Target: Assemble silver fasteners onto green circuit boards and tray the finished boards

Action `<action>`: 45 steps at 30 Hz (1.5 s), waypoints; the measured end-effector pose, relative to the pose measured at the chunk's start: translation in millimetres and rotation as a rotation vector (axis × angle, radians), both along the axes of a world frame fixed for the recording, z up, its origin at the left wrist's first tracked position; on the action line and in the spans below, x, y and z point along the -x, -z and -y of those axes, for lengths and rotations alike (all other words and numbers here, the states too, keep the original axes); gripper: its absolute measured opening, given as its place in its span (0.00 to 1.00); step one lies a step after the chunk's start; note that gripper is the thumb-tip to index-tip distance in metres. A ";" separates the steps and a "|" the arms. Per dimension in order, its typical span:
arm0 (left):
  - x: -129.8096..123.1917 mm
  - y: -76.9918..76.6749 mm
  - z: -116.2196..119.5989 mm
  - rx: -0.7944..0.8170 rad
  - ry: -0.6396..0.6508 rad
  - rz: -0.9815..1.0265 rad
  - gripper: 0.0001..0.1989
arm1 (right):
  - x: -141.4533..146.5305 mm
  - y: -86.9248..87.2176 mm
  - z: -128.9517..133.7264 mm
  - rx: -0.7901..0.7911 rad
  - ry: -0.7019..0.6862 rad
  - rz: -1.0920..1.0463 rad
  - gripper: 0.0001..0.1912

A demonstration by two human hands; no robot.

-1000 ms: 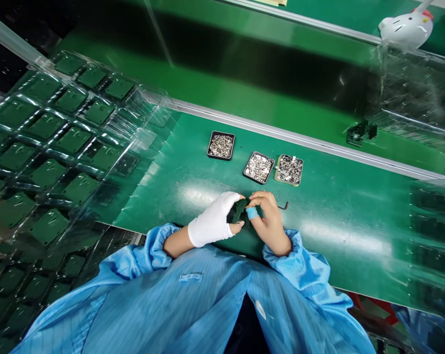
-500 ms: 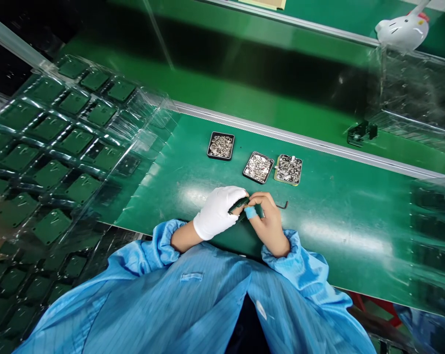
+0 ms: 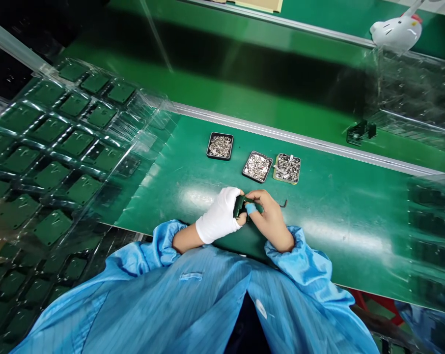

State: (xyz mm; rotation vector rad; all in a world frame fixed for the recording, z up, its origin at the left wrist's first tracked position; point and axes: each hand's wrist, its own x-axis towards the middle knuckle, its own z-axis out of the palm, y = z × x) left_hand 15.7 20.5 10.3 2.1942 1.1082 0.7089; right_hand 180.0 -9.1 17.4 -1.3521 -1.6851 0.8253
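Two hands: left hand [image 3: 219, 216] in one white glove, right hand [image 3: 269, 216] with one blue finger wrap [image 3: 250, 208], both gripping one dark green part [image 3: 238, 206] above tabletop [image 3: 336, 206]. Beyond: three metal-filled trays [image 3: 218, 158].

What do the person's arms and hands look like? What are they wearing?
The left hand wears a white glove that leaves the thumb tip uncovered. The right hand has no glove, just a light blue wrap around one digit. Both arms have shiny blue sleeves, gathered at the cuffs, with bare wrists showing.
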 end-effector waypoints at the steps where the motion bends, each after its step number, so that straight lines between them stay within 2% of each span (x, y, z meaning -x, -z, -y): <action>1: 0.9 -1.0 -1.3 0.059 0.023 0.041 0.22 | 0.2 -0.9 -0.3 0.001 0.006 0.024 0.10; 3: 1.5 -3.5 -3.3 0.181 0.043 0.101 0.19 | 1.6 -2.1 -0.2 -0.012 0.013 0.086 0.12; 6: 0.1 -5.5 -6.1 0.288 -0.007 0.095 0.12 | 4.6 -2.0 0.6 -0.008 -0.027 0.164 0.16; 10: -1.6 -2.6 -10.0 0.302 -0.038 0.050 0.08 | 10.3 2.5 1.5 -0.006 -0.051 0.236 0.20; 15: -0.7 2.3 -10.7 0.285 -0.054 0.083 0.06 | 17.2 5.9 4.8 -0.035 -0.003 0.250 0.17; 17: 1.4 3.4 -10.0 0.286 -0.060 0.088 0.06 | 10.5 1.8 1.5 -0.016 -0.045 0.243 0.15; 20: 7.2 4.5 -11.7 0.312 -0.062 0.133 0.07 | -13.9 -7.6 -18.7 0.017 -0.130 0.248 0.10; 24: 15.9 3.0 -22.0 0.310 -0.102 0.279 0.12 | -43.2 -9.3 -67.6 -0.038 -0.003 0.569 0.10; 28: 22.7 -2.0 -31.8 0.306 -0.144 0.262 0.10 | -37.6 1.8 -101.0 -0.002 -0.036 0.886 0.14; 33: 34.4 -4.6 -35.9 0.278 -0.167 0.203 0.09 | -27.7 3.2 -100.9 -0.003 -0.034 0.959 0.13; 35: 37.3 -5.8 -37.7 0.268 -0.185 0.214 0.10 | -31.7 -0.9 -97.3 -0.014 0.001 0.929 0.13; 37: 36.9 -8.6 -40.3 0.240 -0.188 0.208 0.10 | -36.5 -5.4 -93.2 -0.013 0.056 0.808 0.12; 40: 29.8 -15.3 -43.7 0.161 -0.142 0.152 0.10 | -38.4 -10.9 -82.7 0.024 0.086 0.374 0.07; 43: 18.5 -22.0 -44.6 0.074 -0.067 0.138 0.09 | -31.0 -15.4 -65.6 0.155 -0.019 -0.121 0.05; 45: 11.3 -24.5 -43.8 0.021 -0.009 0.164 0.09 | -23.2 -18.1 -53.9 0.247 -0.087 -0.308 0.07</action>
